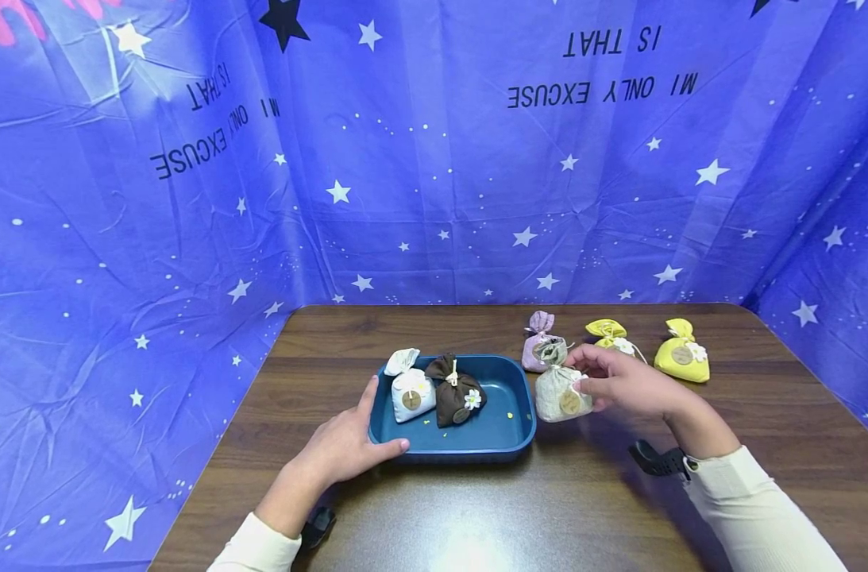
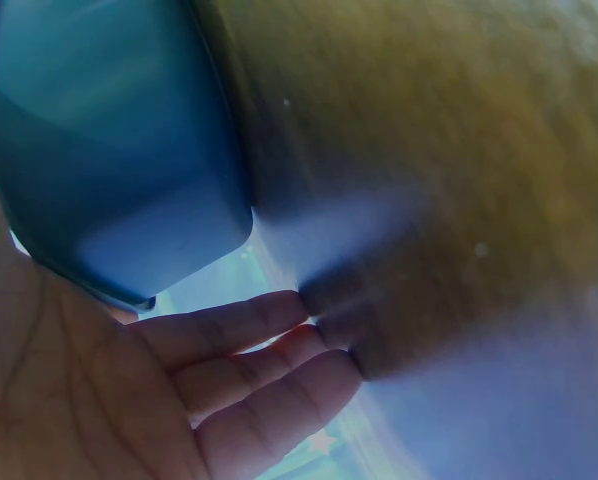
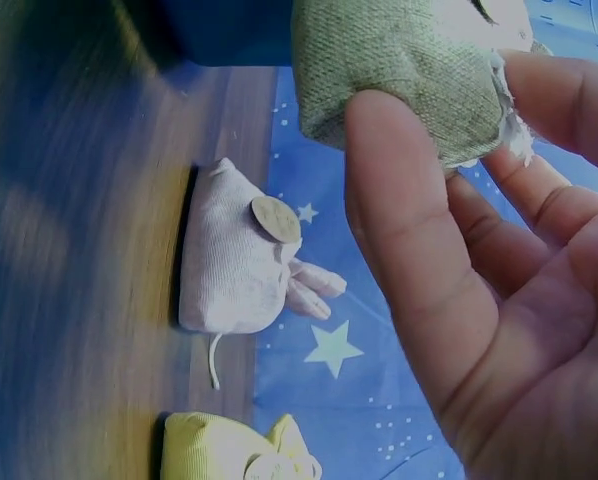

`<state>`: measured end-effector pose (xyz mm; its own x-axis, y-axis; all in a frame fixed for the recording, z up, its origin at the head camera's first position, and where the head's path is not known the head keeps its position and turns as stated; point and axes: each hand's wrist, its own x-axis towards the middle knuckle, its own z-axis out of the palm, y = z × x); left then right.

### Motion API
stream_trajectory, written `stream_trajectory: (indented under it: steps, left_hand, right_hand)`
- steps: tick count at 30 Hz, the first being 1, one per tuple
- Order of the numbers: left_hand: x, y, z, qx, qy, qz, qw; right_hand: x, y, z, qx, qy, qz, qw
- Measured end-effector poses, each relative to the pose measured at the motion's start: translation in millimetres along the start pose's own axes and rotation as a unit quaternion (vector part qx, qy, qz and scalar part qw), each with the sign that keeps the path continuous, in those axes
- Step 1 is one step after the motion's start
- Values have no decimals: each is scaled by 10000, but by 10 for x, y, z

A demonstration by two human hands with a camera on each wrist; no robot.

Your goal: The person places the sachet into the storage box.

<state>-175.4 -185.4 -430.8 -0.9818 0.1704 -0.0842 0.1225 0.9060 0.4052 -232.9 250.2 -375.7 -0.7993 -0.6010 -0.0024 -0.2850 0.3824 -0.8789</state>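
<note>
My right hand (image 1: 630,383) pinches a grey-beige drawstring sachet (image 1: 558,397) just beyond the right end of a blue tray (image 1: 441,456). In the right wrist view the thumb presses on the coarse cloth of that sachet (image 3: 399,70), with fingers on its far side. At the tray's left end rests my left hand (image 1: 344,445), its thumb by the front rim. The left wrist view shows this hand's fingers fairly straight along the tray's outside. Inside the tray, a white sachet (image 1: 407,385) leans beside a dark brown sachet (image 1: 448,405) with a white flower.
A lilac sachet (image 1: 536,349) stands behind the held one. Two yellow sachets are farther right, one (image 1: 605,330) partly hidden by my right hand, the other (image 1: 680,359) in full view. Small yellow bits lie in the tray. A blue star-printed curtain (image 1: 441,159) hangs behind the wooden table (image 1: 319,334).
</note>
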Motion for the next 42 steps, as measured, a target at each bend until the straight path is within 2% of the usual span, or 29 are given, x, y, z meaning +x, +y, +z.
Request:
stream_trajectory:
  steps: [12, 24, 42]
  left_hand:
    - [-3, 2, -2, 3, 31, 27, 10000]
    - [9, -11, 17, 61, 30, 6, 10000]
    - [4, -11, 17, 77, 3, -34, 10000]
  right_hand:
    - [139, -80, 58, -152, 152, -26, 9998]
    - [297, -136, 136, 108, 254, -92, 9996]
    - [483, -191, 265, -26, 354, -49, 9994]
